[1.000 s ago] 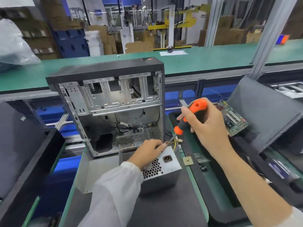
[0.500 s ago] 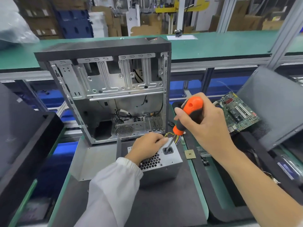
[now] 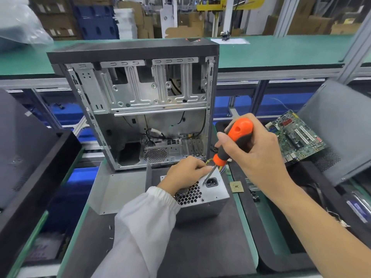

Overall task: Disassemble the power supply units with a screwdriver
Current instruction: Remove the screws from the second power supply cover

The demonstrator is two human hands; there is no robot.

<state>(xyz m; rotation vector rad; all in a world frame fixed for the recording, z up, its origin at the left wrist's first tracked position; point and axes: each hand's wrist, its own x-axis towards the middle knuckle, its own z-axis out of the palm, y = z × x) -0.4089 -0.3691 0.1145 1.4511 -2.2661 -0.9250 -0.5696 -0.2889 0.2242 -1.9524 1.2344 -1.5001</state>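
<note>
We have brought the screwdriver point(image 3: 232, 145), gripped in our right hand point(image 3: 255, 149), down to the power supply point(image 3: 208, 194), where our left hand point(image 3: 185, 172) pinches the shaft, so unscrewing can probably begin.

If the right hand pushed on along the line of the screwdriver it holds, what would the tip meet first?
The right hand aims the screwdriver down-left. Its tip seems already at the top face of the power supply unit, beside the power socket, likely on a screw; depth is unclear.

Power supply unit point(image 3: 202, 195) lies before the computer case point(image 3: 140, 109); motherboard point(image 3: 297, 137) right.
</note>
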